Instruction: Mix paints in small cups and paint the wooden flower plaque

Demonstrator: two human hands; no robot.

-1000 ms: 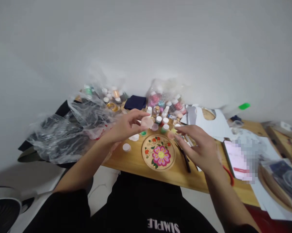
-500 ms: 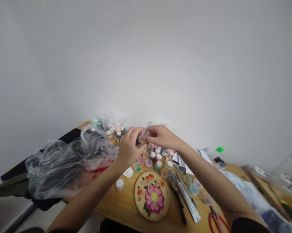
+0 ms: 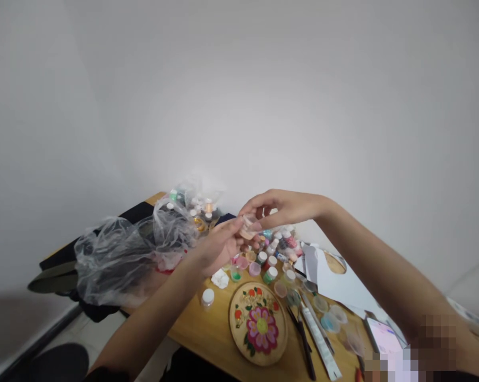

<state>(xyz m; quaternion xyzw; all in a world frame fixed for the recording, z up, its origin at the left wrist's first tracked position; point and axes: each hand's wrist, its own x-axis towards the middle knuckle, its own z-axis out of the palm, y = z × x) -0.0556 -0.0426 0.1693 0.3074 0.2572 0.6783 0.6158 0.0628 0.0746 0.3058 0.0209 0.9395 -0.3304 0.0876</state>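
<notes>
A small clear plastic cup is held up between both hands, above the back of the table. My left hand grips it from the left and below, fingers curled underneath. From the right, my right hand pinches the cup's side with thumb and fingers. Below them lies a round wooden plaque painted with a large pink flower, green leaves and small red blooms. Small paint cups, such as a green one and a pink one, stand behind the plaque.
A crumpled clear plastic bag covers the table's left side. A white-capped jar stands left of the plaque. Brushes and a white paint tube lie right of it. A lit phone and white paper are farther right.
The view has shifted, so the table's things appear farther right. My hands have turned around the cup, with the right wrist raised and the cup more exposed.
</notes>
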